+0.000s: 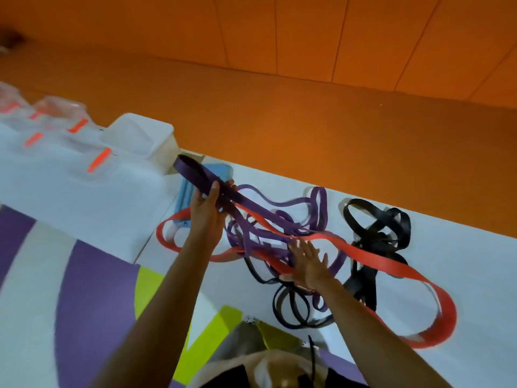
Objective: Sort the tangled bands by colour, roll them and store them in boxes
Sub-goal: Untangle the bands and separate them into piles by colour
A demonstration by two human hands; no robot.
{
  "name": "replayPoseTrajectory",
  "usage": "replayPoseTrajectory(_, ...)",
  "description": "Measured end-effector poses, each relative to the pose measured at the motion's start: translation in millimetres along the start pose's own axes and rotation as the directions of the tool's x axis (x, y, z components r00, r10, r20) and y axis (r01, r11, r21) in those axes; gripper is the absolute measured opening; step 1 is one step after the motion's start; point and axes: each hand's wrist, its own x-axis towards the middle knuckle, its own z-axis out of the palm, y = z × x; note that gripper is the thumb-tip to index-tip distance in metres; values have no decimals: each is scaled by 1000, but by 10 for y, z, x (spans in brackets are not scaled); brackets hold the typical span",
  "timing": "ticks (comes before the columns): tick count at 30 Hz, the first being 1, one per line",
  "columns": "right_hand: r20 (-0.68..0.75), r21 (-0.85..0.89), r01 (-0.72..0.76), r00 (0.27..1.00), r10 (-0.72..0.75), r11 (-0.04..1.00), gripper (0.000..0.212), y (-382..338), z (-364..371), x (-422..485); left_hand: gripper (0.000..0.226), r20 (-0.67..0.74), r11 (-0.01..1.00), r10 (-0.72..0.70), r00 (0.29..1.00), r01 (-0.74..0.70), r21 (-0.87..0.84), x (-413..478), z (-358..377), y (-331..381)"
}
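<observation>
A tangle of bands lies on the white floor mat. My left hand grips a wide purple band and holds its looped end lifted toward the upper left. Thinner purple bands are knotted in the middle of the pile. A long red band snakes through them and loops off to the right. My right hand lies flat with straight fingers, pressing on the tangle. A heap of black bands sits at the right, and a narrow black band coils near me.
A white open box stands at the upper left beside clear plastic boxes with orange labels, all on a white raised block. A light blue lid lies under my left hand. Orange floor and wall run behind. My knees show at the bottom.
</observation>
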Motion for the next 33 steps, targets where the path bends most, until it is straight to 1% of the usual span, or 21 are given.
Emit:
replayPoseTrajectory(3,-86,-79,4,996,-11,997,120,-27,-34,95,36,-42,1000,-7,999,6,-8,68,-94,6)
replayPoseTrajectory(5,-55,-134,35,998,-43,990,122,-61,-81,171,35,-59,1000,-16,998,14,-23,143,-135,-10)
replayPoseTrajectory(7,-6,-181,33,999,-35,983,121,-158,-87,217,32,-60,999,-21,998,18,-39,212,-139,-33)
replayPoseTrajectory(11,-58,-223,-28,998,16,974,113,-403,2,253,38,-98,992,-62,993,50,-120,382,-82,-33)
replayPoseTrajectory(12,-64,-212,-43,998,30,976,114,-436,30,257,36,-109,988,-80,991,64,-140,430,-73,-25)
replayPoseTrajectory(14,-68,-197,-68,996,56,978,113,-475,62,268,26,-112,983,-112,987,94,-159,516,-75,-18)
replayPoseTrajectory(16,-74,-263,-82,995,64,961,101,-524,97,287,23,-107,977,-150,983,131,-168,578,-95,-17)
replayPoseTrajectory(17,-93,-299,-92,993,67,950,91,-545,110,302,23,-107,975,-164,981,145,-166,610,-109,-22)
replayPoseTrajectory(18,-128,-299,-110,989,74,948,79,-561,116,316,25,-106,974,-176,979,158,-162,641,-123,-32)
replayPoseTrajectory(20,-196,-243,-158,974,111,957,54,-578,83,325,29,-103,971,-196,975,178,-160,704,-149,-50)
replayPoseTrajectory(21,-223,-229,-175,967,123,957,49,-577,54,318,30,-99,969,-203,974,186,-164,735,-168,-55)
replayPoseTrajectory(24,-303,-195,-180,946,116,964,50,-488,-30,280,29,-101,965,-215,971,195,-177,840,-226,-92)
replayPoseTrajectory(28,-389,-55,-147,914,114,988,40,-299,-73,87,34,-161,964,-205,965,171,-204,982,-355,-142)
replayPoseTrajectory(31,-506,44,-97,856,106,994,35,-96,-23,-92,36,-196,964,-212,958,172,-201,1046,-414,-163)
replayPoseTrajectory(33,-543,102,-112,826,150,988,35,28,-14,-190,29,-199,964,-210,957,169,-204,1079,-417,-184)
